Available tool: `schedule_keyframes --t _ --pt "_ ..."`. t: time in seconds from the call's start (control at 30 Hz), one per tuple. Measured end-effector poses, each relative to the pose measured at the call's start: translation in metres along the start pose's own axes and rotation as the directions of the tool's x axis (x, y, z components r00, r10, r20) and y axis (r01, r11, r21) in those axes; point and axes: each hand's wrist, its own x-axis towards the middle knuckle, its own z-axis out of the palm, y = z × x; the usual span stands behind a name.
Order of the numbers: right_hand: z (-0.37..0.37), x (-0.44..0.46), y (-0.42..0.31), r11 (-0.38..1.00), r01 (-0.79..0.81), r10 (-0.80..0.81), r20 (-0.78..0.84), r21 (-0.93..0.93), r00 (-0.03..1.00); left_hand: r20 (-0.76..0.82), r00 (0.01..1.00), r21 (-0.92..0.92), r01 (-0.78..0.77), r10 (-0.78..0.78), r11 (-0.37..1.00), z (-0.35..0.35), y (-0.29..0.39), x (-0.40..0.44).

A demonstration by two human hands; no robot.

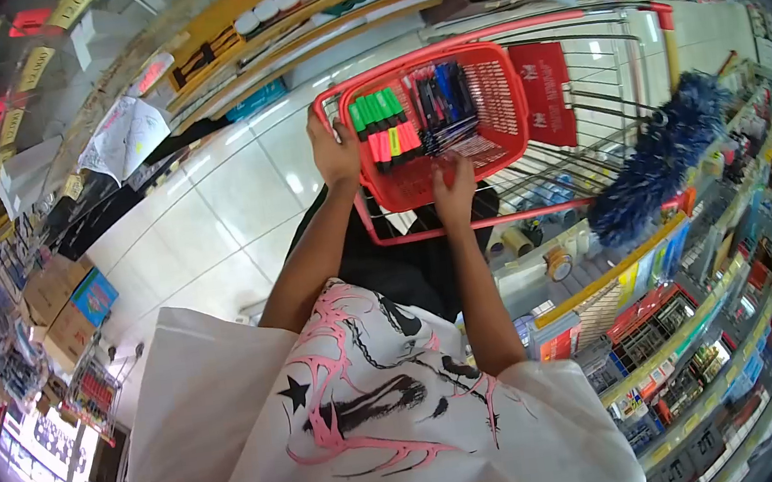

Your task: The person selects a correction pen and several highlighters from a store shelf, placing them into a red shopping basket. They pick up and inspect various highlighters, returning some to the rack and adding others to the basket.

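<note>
A red plastic basket (502, 101) sits in the upper part of a shopping cart (600, 99). Inside it, green and pink highlighters (375, 107) lie in rows at the left, with one yellow among them. Beside them are bundles of black, red and blue pens (443, 99). My left hand (335, 154) is closed around the red handle at the cart's left end, next to the basket's rim. Over the near rim reaches my right hand (454, 192), its fingers slightly apart and pointing into the basket near the pens. Nothing shows in that hand, though its fingertips are partly hidden.
A fluffy blue duster (660, 159) sticks out at the cart's right side. Stocked shelves (668, 341) run close along the right, and another shelf (312, 33) stands beyond the cart. Cardboard boxes (59, 310) are stacked at the left, past the tiled floor (200, 216).
</note>
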Motion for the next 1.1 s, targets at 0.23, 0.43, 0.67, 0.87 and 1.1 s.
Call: schedule_keyframes --t 0.23,0.43,0.67,0.87,1.1 --pt "0.138 0.033 0.094 0.912 -0.41 0.326 0.633 -0.014 0.702 0.081 0.992 0.084 0.095 -0.102 0.992 0.001 -0.01 -0.003" --pt "0.183 0.019 0.088 0.863 -0.344 0.465 0.313 -0.371 0.828 0.073 0.995 0.07 0.062 -0.067 0.996 0.003 -0.001 -0.003" --pt "0.198 0.011 0.109 0.838 -0.408 0.526 0.343 -0.361 0.778 0.083 0.994 0.035 0.068 -0.071 0.997 0.007 -0.018 0.002" --pt "0.189 0.022 0.135 0.881 -0.372 0.468 0.422 -0.292 0.777 0.072 0.991 0.056 0.113 -0.117 0.992 0.004 -0.007 0.001" --pt "0.118 0.046 0.1 0.714 -0.697 0.401 0.857 -0.07 0.325 0.021 0.996 0.2 0.086 -0.092 0.976 0.004 -0.013 0.0"
